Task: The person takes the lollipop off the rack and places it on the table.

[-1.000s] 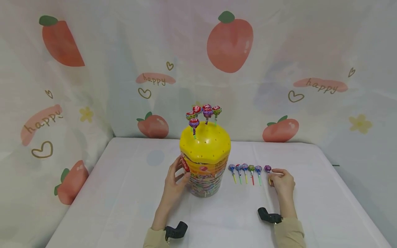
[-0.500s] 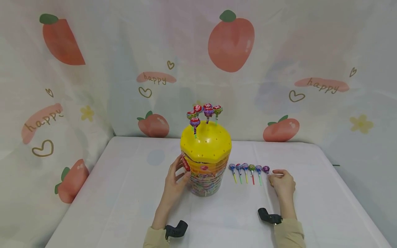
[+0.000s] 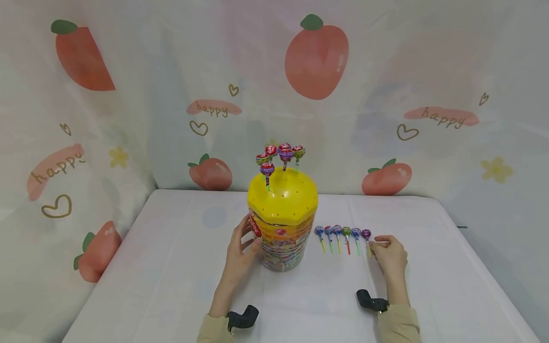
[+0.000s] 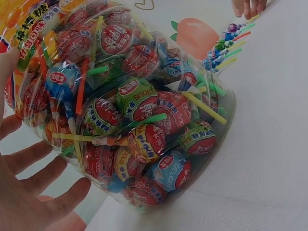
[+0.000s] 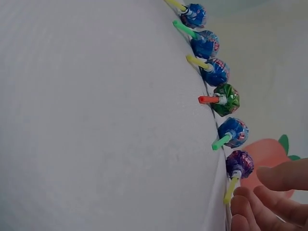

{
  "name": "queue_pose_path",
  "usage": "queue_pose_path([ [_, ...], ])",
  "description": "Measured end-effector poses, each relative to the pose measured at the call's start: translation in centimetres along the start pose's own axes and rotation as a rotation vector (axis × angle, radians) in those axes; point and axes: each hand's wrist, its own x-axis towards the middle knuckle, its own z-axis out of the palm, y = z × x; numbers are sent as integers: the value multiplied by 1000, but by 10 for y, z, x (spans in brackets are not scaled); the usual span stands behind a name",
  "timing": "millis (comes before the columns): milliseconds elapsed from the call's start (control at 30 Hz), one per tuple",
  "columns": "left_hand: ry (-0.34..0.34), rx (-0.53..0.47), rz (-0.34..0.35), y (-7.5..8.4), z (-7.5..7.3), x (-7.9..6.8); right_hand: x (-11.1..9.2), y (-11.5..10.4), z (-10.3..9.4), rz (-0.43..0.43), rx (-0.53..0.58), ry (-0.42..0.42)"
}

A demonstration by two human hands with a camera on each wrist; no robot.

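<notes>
A clear jar (image 4: 110, 144) packed with wrapped lollipops stands upright on the table, capped by a yellow lid (image 3: 296, 202) pierced with small holes. Several lollipops (image 3: 285, 155) stick up from the lid's far left part. My left hand (image 3: 241, 250) rests at the jar's left side, its fingers spread and fairly straight in the left wrist view. A row of lollipops (image 3: 346, 232) lies right of the jar. At its right end is a purple lollipop (image 5: 239, 163) with a yellow stick. Right beside that stick is my right hand (image 3: 389, 255), thumb and fingers apart.
A white cloth covers the table (image 3: 309, 309). Behind it hangs a pale backdrop (image 3: 266, 62) printed with peaches, hearts and flowers. Black wrist cameras (image 3: 243, 318) sit on both wrists.
My right hand has slid the purple lollipop left, closer to the row, and its stick now shows beside the fingers. The left hand stays by the jar. The head view shifts slightly.
</notes>
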Motion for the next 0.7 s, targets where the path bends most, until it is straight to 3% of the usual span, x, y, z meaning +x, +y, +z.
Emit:
queue_pose_path([
  [167,-11,-2,-31,7,-1,0,-4,-8,-4,-21,-9,24],
  [333,-23,-16,-61,14,-2,0,-15,-30,-9,-79,13,56],
  [700,2,-16,-36,0,0,1,-54,-85,-15,-303,115,99],
])
